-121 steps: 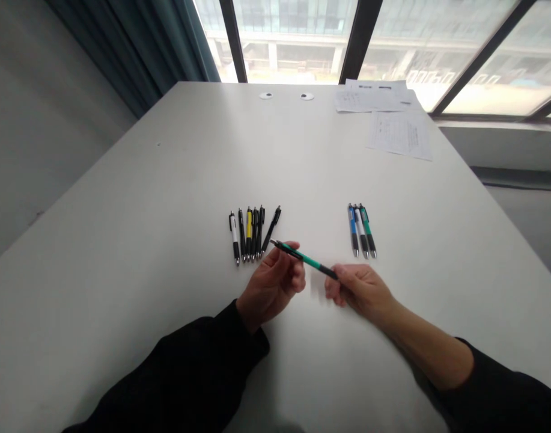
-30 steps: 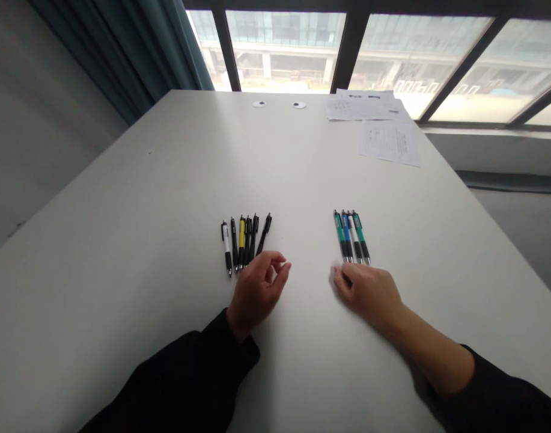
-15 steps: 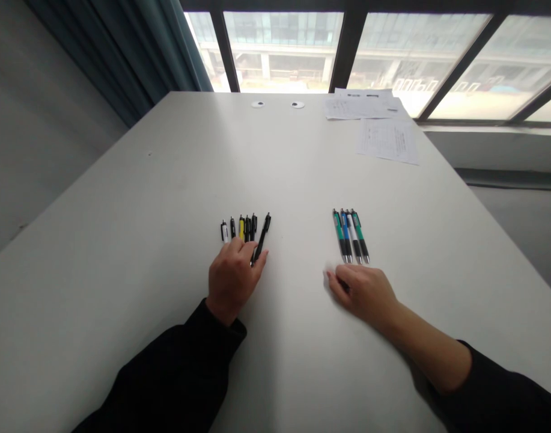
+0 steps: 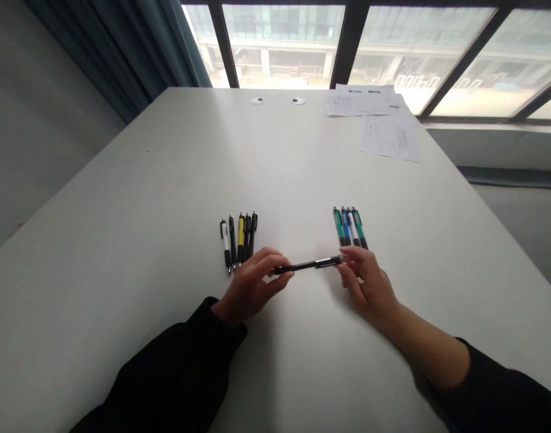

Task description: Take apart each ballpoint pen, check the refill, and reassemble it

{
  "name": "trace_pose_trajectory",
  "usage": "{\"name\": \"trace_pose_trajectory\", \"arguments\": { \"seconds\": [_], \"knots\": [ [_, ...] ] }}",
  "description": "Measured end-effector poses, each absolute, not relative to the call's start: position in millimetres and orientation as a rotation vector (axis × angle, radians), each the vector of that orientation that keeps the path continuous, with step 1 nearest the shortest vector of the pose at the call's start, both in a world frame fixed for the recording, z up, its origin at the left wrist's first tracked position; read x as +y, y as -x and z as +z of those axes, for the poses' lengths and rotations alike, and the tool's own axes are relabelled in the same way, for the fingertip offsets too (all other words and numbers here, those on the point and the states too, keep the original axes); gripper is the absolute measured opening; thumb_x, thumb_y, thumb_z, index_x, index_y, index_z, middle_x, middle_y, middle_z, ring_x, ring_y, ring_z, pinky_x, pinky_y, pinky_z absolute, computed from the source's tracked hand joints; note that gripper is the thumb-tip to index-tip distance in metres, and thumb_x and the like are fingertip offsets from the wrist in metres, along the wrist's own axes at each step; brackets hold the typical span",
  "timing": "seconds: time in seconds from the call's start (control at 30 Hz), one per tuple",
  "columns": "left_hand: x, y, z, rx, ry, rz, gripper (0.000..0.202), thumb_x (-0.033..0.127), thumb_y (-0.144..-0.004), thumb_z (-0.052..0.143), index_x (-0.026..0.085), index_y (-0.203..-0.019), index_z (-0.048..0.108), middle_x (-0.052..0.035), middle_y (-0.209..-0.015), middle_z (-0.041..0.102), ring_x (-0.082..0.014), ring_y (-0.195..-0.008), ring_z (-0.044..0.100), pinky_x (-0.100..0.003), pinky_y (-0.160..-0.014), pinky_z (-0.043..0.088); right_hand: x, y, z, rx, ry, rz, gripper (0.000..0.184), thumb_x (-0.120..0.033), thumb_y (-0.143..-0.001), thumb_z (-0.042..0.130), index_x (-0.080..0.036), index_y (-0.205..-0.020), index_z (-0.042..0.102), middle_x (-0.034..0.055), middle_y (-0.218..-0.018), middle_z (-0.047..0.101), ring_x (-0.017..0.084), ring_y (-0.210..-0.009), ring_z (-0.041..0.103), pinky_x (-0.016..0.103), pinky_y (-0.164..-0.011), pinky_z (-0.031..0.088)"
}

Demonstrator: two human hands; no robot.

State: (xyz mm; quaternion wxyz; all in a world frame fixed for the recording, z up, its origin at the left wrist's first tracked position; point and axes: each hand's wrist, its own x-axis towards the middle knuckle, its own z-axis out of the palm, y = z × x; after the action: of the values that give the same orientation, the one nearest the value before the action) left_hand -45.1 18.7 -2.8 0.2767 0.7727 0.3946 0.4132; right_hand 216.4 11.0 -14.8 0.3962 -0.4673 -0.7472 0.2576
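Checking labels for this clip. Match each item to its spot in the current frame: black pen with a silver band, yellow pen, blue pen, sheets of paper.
Items:
1. Black pen with a silver band
2. Yellow pen
3. Blue pen
4. Sheets of paper

Spots:
A. Row of pens nearer the right hand
B. Far end of the table, by the window
C. Between the fingers of both hands
D. Row of pens nearer the left hand

Pairs: 1-C, 2-D, 3-A, 4-B

left hand | right hand | both grip black retractable pen | pens on white table
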Motion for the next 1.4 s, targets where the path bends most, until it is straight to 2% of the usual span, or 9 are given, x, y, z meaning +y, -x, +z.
{"name": "trace_pose_trajectory", "arguments": {
  "seconds": [0.07, 0.17, 0.4, 0.57, 0.83, 1.0, 1.4],
  "knots": [
    [18.6, 45.3, -3.3, 1.041, -1.975, 1.100, 0.008, 0.017, -0.090, 0.068, 0.018, -0.098, 0.066, -0.0027, -0.089, 0.066, -0.0118, -0.076, 0.061, -0.023, -0.067, 0.051, 10.3, -217.7, -16.2, -1.895, 1.180, 0.674, 0.021, -0.021, -0.101, 0.050, -0.023, -0.121, 0.048, 0.0003, -0.079, 0.067, 0.011, -0.055, 0.059, 0.022, -0.053, 0.048],
    [19.3, 45.9, -0.9, 1.113, -1.720, 1.150, 0.012, 0.021, -0.086, 0.074, 0.018, -0.096, 0.068, -0.0029, -0.087, 0.070, -0.0130, -0.077, 0.065, -0.024, -0.068, 0.054, 9.5, -218.3, -17.9, -1.801, 1.182, 0.775, 0.016, -0.020, -0.101, 0.048, -0.024, -0.117, 0.050, 0.0006, -0.082, 0.070, 0.010, -0.054, 0.059, 0.022, -0.051, 0.048],
    [23.1, 47.0, 3.0, 1.078, -1.251, 1.258, 0.018, 0.026, -0.086, 0.075, 0.014, -0.098, 0.070, -0.0030, -0.071, 0.072, -0.0123, -0.062, 0.066, -0.023, -0.057, 0.054, 10.7, -217.7, -23.8, -1.590, 1.247, 0.903, 0.011, -0.027, -0.101, 0.054, -0.024, -0.112, 0.053, 0.0010, -0.083, 0.070, 0.010, -0.054, 0.060, 0.021, -0.046, 0.046],
    [24.2, 48.8, 0.6, 1.085, -1.262, 1.259, 0.020, 0.028, -0.091, 0.070, 0.014, -0.106, 0.073, -0.0034, -0.070, 0.073, -0.0111, -0.060, 0.063, -0.023, -0.058, 0.054, 11.4, -217.9, -23.8, -1.554, 1.288, 0.912, 0.011, -0.030, -0.100, 0.057, -0.024, -0.109, 0.055, -0.0018, -0.071, 0.066, 0.010, -0.051, 0.058, 0.021, -0.044, 0.044],
    [21.0, 46.5, 1.4, 1.178, -1.376, 1.256, 0.020, 0.031, -0.095, 0.064, 0.013, -0.103, 0.071, -0.0045, -0.076, 0.073, -0.0117, -0.061, 0.064, -0.024, -0.059, 0.055, 12.7, -215.6, -17.8, -1.563, 1.300, 0.891, 0.008, -0.029, -0.102, 0.052, -0.024, -0.107, 0.056, -0.0015, -0.079, 0.068, 0.008, -0.051, 0.058, 0.020, -0.044, 0.043],
    [17.7, 47.7, -3.1, 1.205, -1.461, 1.260, 0.018, 0.031, -0.098, 0.059, 0.016, -0.101, 0.069, -0.0011, -0.074, 0.069, -0.0098, -0.060, 0.064, -0.021, -0.057, 0.053, 12.8, -215.2, -16.5, -1.562, 1.297, 0.899, 0.008, -0.030, -0.102, 0.052, -0.024, -0.106, 0.056, -0.0018, -0.079, 0.068, 0.008, -0.050, 0.058, 0.020, -0.044, 0.043],
    [18.6, 48.3, -3.0, 1.261, -1.615, 1.222, 0.026, 0.033, -0.101, 0.053, 0.016, -0.084, 0.062, 0.0010, -0.067, 0.064, -0.0083, -0.053, 0.059, -0.020, -0.053, 0.049, 13.1, -214.9, -12.0, -1.607, 1.315, 0.877, 0.012, -0.032, -0.103, 0.051, -0.023, -0.097, 0.057, -0.0029, -0.073, 0.065, 0.008, -0.049, 0.057, 0.020, -0.046, 0.044]
  ]
}}
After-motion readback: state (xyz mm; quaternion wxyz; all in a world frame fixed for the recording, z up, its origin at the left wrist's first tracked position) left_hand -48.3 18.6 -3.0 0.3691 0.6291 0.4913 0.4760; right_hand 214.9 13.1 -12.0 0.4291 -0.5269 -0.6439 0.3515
